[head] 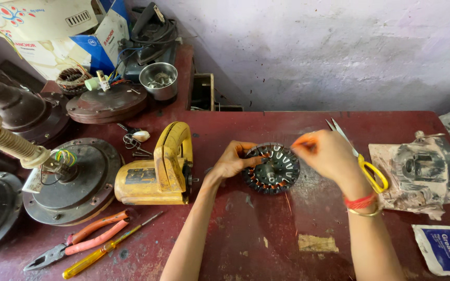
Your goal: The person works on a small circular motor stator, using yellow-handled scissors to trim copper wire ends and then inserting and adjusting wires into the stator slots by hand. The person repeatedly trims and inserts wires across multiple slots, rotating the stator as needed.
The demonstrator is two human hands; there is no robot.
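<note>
Both hands work on a fan motor stator (pixel 271 168) lying flat at the middle of the dark red worktop (pixel 266 229).

The left hand (pixel 233 160) grips the stator's rim at 9 o'clock; the right hand (pixel 328 153), blurred, pinches something thin and orange over its 2 o'clock edge. Yellow-handled scissors (pixel 364 165) lie just behind that hand. At 9 o'clock sits a yellow power tool (pixel 157 169). At 11 o'clock, a steel bowl (pixel 158 80) holds small metal parts. The worktop toward 6 o'clock lies open; pliers (pixel 79 242) and a screwdriver (pixel 105 253) rest at 8 o'clock.
</note>
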